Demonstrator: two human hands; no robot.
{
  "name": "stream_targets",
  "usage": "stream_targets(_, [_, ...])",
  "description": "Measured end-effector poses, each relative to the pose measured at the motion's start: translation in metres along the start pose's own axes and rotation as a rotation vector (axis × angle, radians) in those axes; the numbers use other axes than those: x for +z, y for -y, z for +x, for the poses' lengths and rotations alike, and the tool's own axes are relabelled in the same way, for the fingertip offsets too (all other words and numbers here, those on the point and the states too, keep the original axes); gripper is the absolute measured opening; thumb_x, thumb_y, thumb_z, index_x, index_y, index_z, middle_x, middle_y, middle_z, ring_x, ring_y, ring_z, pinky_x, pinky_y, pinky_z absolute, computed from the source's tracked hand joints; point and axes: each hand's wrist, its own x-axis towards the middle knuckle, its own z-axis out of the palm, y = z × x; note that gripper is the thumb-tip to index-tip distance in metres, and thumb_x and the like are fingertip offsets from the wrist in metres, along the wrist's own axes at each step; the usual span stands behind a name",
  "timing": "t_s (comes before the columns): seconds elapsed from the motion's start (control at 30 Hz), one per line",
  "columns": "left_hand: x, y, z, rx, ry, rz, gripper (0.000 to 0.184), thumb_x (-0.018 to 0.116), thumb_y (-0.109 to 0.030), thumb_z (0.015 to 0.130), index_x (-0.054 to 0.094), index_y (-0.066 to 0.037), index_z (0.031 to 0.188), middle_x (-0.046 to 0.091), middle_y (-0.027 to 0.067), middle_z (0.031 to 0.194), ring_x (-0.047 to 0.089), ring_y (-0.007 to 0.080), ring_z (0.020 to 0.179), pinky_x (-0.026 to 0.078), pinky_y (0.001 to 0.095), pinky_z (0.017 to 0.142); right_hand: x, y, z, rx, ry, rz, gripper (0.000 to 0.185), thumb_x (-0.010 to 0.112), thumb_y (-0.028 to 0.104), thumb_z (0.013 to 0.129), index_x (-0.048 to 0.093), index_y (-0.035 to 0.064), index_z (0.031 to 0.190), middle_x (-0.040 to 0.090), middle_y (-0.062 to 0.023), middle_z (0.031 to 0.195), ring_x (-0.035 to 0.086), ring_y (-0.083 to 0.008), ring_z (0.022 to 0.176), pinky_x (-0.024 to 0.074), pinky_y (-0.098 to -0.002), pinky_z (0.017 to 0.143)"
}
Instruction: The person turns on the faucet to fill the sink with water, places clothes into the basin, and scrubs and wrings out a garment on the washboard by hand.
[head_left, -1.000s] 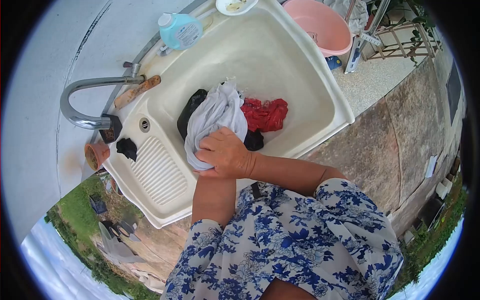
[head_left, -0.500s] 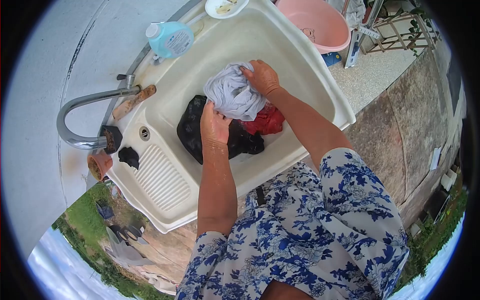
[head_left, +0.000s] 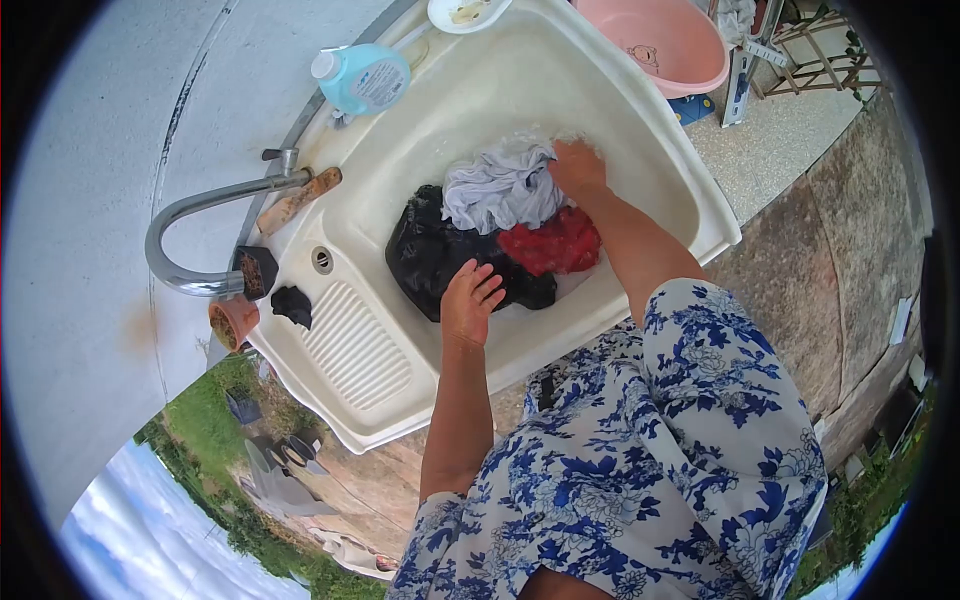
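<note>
Light grey-white wet cloth lies crumpled in the basin of the white sink. My right hand is down at its right edge, among splashing suds; its fingers are blurred and partly hidden, so their grip is unclear. Beneath and in front of the white cloth, a black garment spreads across the basin, with a red cloth to its right. Over the black garment's near side, my left hand holds nothing, its fingers apart.
A curved metal faucet rises at the left, near a wooden-handled brush. A blue detergent bottle stands on the rim. The ribbed washboard has a small black cloth beside it. A pink basin sits beyond the sink.
The white cloth has come down from between both hands into the basin. My left hand has let go and drawn back toward me; my right hand has dropped into the suds.
</note>
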Motion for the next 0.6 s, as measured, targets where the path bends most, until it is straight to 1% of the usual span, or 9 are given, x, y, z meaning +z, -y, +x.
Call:
stream_targets(0.07, [-0.002, 0.008, 0.0, -0.049, -0.025, -0.022, 0.044, 0.052, -0.025, 0.088, 0.042, -0.002, 0.124, 0.056, 0.0145, 0.11, 0.057, 0.0293, 0.097, 0.048, 0.0453, 0.082, 0.046, 0.012, -0.005, 0.256, -0.458, 0.067, 0.036, 0.059, 0.022, 0.078, 0.053, 0.0253, 0.113, 0.048, -0.0077, 0.113, 0.047, -0.0263, 0.11, 0.0448, -0.041, 0.083])
stream_targets(0.13, [-0.001, 0.012, 0.0, -0.074, -0.036, -0.054, 0.042, 0.052, -0.026, 0.088, 0.044, -0.002, 0.122, 0.056, 0.0143, 0.109, 0.057, 0.0293, 0.097, 0.048, 0.0456, 0.081, 0.055, 0.01, -0.021, 0.034, -0.368, -0.024, 0.035, 0.06, 0.022, 0.077, 0.053, 0.0231, 0.112, 0.049, -0.0074, 0.11, 0.049, -0.0264, 0.107, 0.0453, -0.042, 0.083])
stream_targets(0.2, [0.004, 0.01, 0.0, -0.111, -0.003, -0.139, 0.042, 0.053, -0.029, 0.088, 0.046, -0.002, 0.119, 0.056, 0.0141, 0.106, 0.057, 0.0296, 0.096, 0.048, 0.0467, 0.081, 0.04, -0.01, -0.034, -0.485, -0.116, -0.116, 0.034, 0.06, 0.023, 0.077, 0.054, 0.0225, 0.111, 0.05, -0.0085, 0.108, 0.051, -0.027, 0.105, 0.045, -0.0438, 0.085])
stream_targets(0.23, [0.007, 0.007, -0.003, -0.105, -0.002, -0.142, 0.042, 0.053, -0.029, 0.088, 0.046, -0.002, 0.119, 0.056, 0.0141, 0.106, 0.057, 0.0296, 0.096, 0.048, 0.0467, 0.081, 0.02, -0.015, -0.033, -0.264, -0.133, -0.051, 0.032, 0.059, 0.019, 0.077, 0.056, 0.019, 0.109, 0.053, -0.01, 0.103, 0.052, -0.028, 0.104, 0.0434, -0.0426, 0.088])
stream_targets(0.27, [0.009, 0.001, -0.008, -0.096, 0.007, -0.159, 0.044, 0.053, -0.031, 0.088, 0.044, -0.002, 0.12, 0.056, 0.0145, 0.108, 0.056, 0.0301, 0.097, 0.047, 0.0483, 0.082, 0.017, -0.021, -0.021, -0.269, -0.139, -0.05, 0.032, 0.059, 0.019, 0.077, 0.056, 0.019, 0.109, 0.053, -0.01, 0.103, 0.052, -0.028, 0.104, 0.0434, -0.0426, 0.088])
stream_targets(0.33, [0.01, -0.004, -0.01, -0.08, 0.019, -0.182, 0.046, 0.053, -0.032, 0.087, 0.043, -0.002, 0.12, 0.055, 0.0149, 0.11, 0.056, 0.0305, 0.097, 0.047, 0.05, 0.083, -0.001, -0.022, -0.006, 0.353, -0.287, 0.322, 0.031, 0.056, 0.017, 0.078, 0.058, 0.0152, 0.108, 0.054, -0.011, 0.107, 0.051, -0.03, 0.105, 0.0433, -0.0415, 0.088])
stream_targets(0.4, [0.009, -0.004, -0.002, -0.134, 0.035, -0.229, 0.071, 0.053, -0.041, 0.086, 0.025, 0.001, 0.135, 0.046, 0.0167, 0.118, 0.053, 0.034, 0.1, 0.045, 0.0554, 0.084, -0.017, 0.0, -0.018, 0.154, -0.461, 0.381, 0.028, 0.054, 0.014, 0.077, 0.06, 0.0108, 0.104, 0.054, -0.0127, 0.104, 0.051, -0.0323, 0.103, 0.0423, -0.0393, 0.089])
stream_targets(0.47, [0.019, -0.004, -0.004, -0.232, 0.066, -0.319, 0.08, 0.053, -0.046, 0.085, 0.016, 0.0, 0.138, 0.042, 0.018, 0.123, 0.051, 0.0371, 0.104, 0.043, 0.0586, 0.086, -0.055, 0.03, -0.053, -0.38, -0.392, 0.553, 0.028, 0.057, 0.011, 0.074, 0.06, 0.0104, 0.102, 0.054, -0.0136, 0.101, 0.051, -0.0329, 0.099, 0.0419, -0.0392, 0.088])
stream_targets(0.6, [0.056, -0.028, -0.008, -0.414, 0.131, -0.518, 0.099, 0.05, -0.059, 0.082, -0.004, -0.002, 0.142, 0.031, 0.0205, 0.135, 0.045, 0.0444, 0.112, 0.038, 0.0657, 0.088, -0.098, 0.067, -0.119, -0.751, -0.456, 0.549, 0.028, 0.059, 0.004, 0.07, 0.061, 0.0086, 0.098, 0.053, -0.0095, 0.096, 0.051, -0.0299, 0.093, 0.0425, -0.0364, 0.082])
